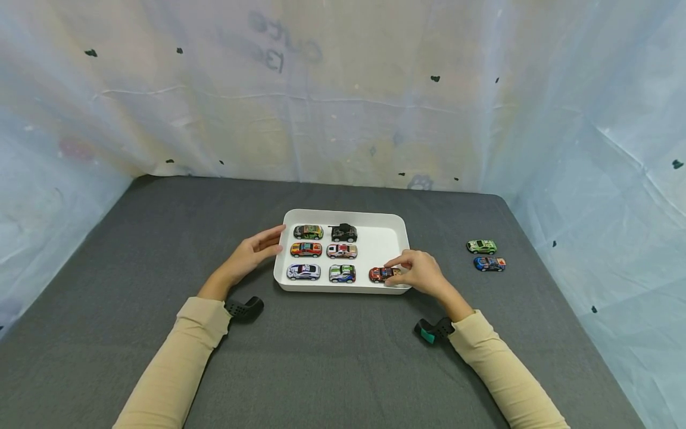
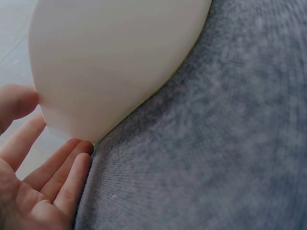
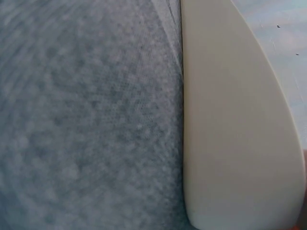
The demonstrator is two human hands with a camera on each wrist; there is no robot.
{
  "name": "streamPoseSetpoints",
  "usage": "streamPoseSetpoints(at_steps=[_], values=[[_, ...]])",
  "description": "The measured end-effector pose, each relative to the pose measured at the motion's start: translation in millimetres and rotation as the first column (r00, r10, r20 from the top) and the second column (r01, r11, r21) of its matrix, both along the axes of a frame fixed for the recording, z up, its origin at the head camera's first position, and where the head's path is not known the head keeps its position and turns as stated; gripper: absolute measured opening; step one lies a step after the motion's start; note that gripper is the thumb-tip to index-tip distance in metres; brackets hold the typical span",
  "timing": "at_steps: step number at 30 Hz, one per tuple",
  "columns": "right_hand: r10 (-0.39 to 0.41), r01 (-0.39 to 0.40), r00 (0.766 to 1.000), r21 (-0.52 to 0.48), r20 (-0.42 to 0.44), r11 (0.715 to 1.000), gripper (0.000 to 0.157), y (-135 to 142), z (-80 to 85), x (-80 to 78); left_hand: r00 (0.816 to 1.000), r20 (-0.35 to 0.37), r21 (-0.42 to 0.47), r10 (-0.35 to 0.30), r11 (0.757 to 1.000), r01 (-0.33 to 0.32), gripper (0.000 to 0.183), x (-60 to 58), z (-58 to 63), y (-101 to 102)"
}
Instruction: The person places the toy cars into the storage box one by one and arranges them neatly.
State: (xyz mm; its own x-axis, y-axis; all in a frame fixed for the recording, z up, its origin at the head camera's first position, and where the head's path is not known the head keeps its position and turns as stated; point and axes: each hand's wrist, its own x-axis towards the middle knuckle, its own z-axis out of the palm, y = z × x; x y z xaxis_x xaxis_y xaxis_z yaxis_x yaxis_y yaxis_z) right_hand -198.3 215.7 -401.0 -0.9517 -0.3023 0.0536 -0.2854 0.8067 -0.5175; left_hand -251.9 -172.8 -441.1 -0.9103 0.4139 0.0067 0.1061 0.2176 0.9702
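In the head view a white tray (image 1: pixel 382 238) lies on the grey cloth with several toy cars standing in rows. My right hand (image 1: pixel 420 273) pinches a red toy car (image 1: pixel 377 274) between thumb and fingers at the tray's near right corner, and covers part of it. My left hand (image 1: pixel 248 256) touches the tray's left side with extended fingers. Up close in the left wrist view, fingertips of the left hand (image 2: pixel 41 187) meet the tray's outer wall (image 2: pixel 110 62). The tray wall (image 3: pixel 235 120) hides nearly all of my right hand in the right wrist view.
Two more toy cars, one green (image 1: pixel 481 246) and one blue (image 1: pixel 489 264), stand on the cloth right of the tray. A black armoured toy vehicle (image 1: pixel 343 233) is in the tray's back row. Pale sheeting (image 1: pixel 343 119) hangs behind the table and along its sides.
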Motion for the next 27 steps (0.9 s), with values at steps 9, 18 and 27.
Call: streamPoseSetpoints(at_steps=[9, 18, 27], values=[[0.064, -0.058, 0.997, -0.130, 0.047, 0.990, 0.036, 6, 4.3, -1.7, 1.000, -0.001, -0.005, 0.001, 1.000, -0.001, 0.060, 0.3, 0.1, 0], [0.179, -0.131, 0.976, -0.323, 0.123, 0.937, 0.035, 32, 18.0, -9.6, 1.000, -0.003, 0.004, 0.001, 1.000, -0.001, 0.061, 0.0, 0.2, 0], [0.093, -0.057, 0.993, -0.412, 0.068, 0.909, 0.035, 64, 43.2, -4.8, 1.000, -0.005, 0.008, -0.009, 1.000, 0.009, 0.061, 0.8, 0.7, 0]])
